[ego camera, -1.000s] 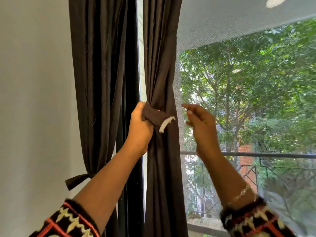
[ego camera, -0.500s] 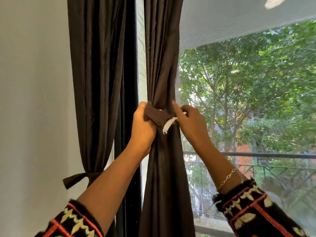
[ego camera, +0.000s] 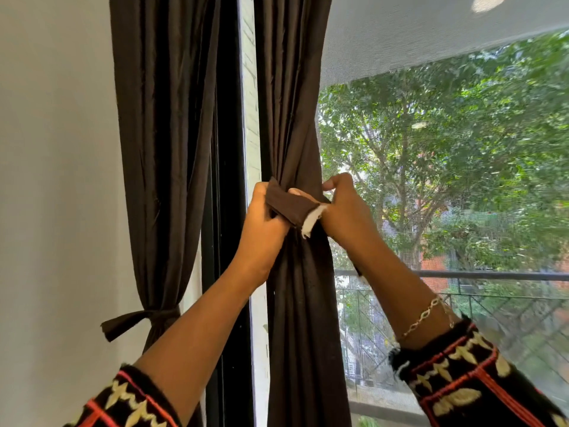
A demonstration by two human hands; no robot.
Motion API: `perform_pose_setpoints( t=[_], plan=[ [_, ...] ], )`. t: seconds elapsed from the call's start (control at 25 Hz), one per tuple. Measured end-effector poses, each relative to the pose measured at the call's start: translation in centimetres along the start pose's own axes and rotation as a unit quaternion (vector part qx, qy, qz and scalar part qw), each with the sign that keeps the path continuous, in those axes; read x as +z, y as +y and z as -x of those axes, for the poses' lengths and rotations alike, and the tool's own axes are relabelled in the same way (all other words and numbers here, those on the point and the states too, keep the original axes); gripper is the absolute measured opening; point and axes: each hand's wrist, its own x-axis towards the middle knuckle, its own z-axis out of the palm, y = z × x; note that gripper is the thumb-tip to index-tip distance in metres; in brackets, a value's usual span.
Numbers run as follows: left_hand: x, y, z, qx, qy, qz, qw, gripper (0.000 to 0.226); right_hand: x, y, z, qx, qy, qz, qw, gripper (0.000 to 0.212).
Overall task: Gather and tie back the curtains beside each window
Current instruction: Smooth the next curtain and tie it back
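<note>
Wall curtain [ego camera: 160, 149] hangs already tied. Window curtain [ego camera: 289, 87] is gathered beside the screen [ego camera: 431, 41]: left hand [ego camera: 261, 223] grips its tie [ego camera: 289, 208], right hand [ego camera: 345, 214] curls round the curtain. Knot not yet made.

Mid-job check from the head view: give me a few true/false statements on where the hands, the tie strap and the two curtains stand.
1. The wall-side curtain is already cinched by its tie-back. True.
2. The left hand hangs free of any fabric. False: it grips the tie strap against the window curtain.
3. The strap's loose end shows white. True.
4. The right hand hangs down at the person's side. False: it is raised and grips the window curtain right beside the strap.
5. A chain bracelet sits on the right wrist. True.
</note>
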Motion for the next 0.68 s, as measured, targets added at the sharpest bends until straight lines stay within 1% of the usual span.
perform_pose_setpoints(
  t=[0.08, 0.16, 0.24, 0.28, 0.36, 0.4, 0.44, 0.48, 0.6, 0.68],
  plan=[
    [-0.1, -0.3, 0.0, 0.026, -0.009, -0.044, 0.999, 0.024, -0.7, -0.2, -0.1, 0.026, -0.023, -0.062, 0.998, 0.032],
    [-0.1, -0.3, 0.1, 0.029, -0.003, -0.065, 0.997, 0.030, -1.7, -0.5, -0.1, 0.078, -0.052, -0.176, 0.980, 0.025],
    [0.0, -0.5, 0.1, 0.035, 0.004, -0.083, 0.996, 0.030, -3.3, -0.9, 0.0, 0.140, -0.086, -0.298, 0.940, 0.015],
    [0.0, -0.6, 0.1, 0.041, 0.008, -0.092, 0.995, 0.030, -4.1, -0.9, 0.0, 0.171, -0.105, -0.362, 0.911, 0.014],
    [0.0, -0.8, 0.2, 0.054, 0.015, -0.127, 0.990, 0.033, -5.6, -0.8, -0.2, 0.201, -0.144, -0.467, 0.849, 0.020],
    [0.1, -0.8, 0.3, 0.062, 0.018, -0.162, 0.985, 0.039, -6.1, -0.8, -0.3, 0.203, -0.159, -0.489, 0.833, 0.021],
    [0.2, -0.8, 0.6, 0.070, 0.022, -0.206, 0.976, 0.045, -6.4, -0.8, -0.4, 0.203, -0.171, -0.488, 0.831, 0.020],
    [0.3, -0.9, 0.8, 0.077, 0.029, -0.258, 0.963, 0.050, -6.4, -0.9, -0.4, 0.198, -0.182, -0.470, 0.841, 0.018],
    [0.8, -0.9, 1.4, 0.096, 0.062, -0.417, 0.902, 0.062, -5.8, -1.6, 0.0, 0.150, -0.193, -0.369, 0.897, 0.009],
    [1.0, -0.5, 1.6, 0.083, 0.059, -0.460, 0.882, 0.069, -5.3, -2.0, 0.4, 0.091, -0.185, -0.281, 0.937, 0.014]
  ],
)
